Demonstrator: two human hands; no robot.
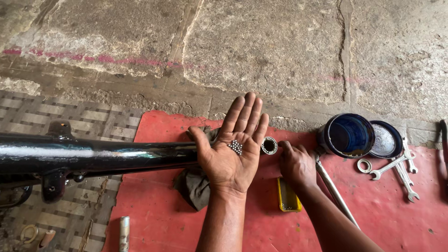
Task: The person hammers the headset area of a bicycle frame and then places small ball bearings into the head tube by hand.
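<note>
My left hand [233, 149] is held palm up and flat, with several small steel balls [235, 147] lying in a cluster in the palm. It hovers over a glossy black metal tube [93, 158] that lies across from the left. At the tube's right end sits a ring-shaped bearing cup [269, 145] with balls set in it. My right hand [295, 163] is beside that cup, fingers curled toward it, knuckles up; what its fingertips hold is hidden.
A red mat [158, 219] covers the floor. On it lie a dark rag [193, 186], a yellow tray [288, 196], a metal rod [333, 191], a blue tin [347, 135] with its lid [386, 139], a washer [364, 165] and several spanners [401, 170].
</note>
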